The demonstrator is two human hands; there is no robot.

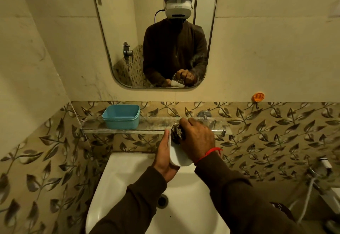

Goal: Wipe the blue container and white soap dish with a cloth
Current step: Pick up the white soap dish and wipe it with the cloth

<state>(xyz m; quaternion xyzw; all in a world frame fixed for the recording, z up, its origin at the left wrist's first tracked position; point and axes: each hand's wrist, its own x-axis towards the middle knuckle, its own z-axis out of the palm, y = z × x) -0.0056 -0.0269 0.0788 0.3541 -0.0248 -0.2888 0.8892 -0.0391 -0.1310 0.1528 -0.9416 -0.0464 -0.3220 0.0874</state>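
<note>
My left hand holds the white soap dish tilted above the basin, gripping it from the left and below. My right hand presses a bunched dark patterned cloth into the dish's upper end; the hand covers most of the cloth. The blue container stands upright and empty on the glass shelf, to the left of both hands and apart from them.
A white basin with a drain hole lies below the hands. A wall tap sits behind the right hand. A mirror hangs above. An orange hook is on the right wall, a hose fitting lower right.
</note>
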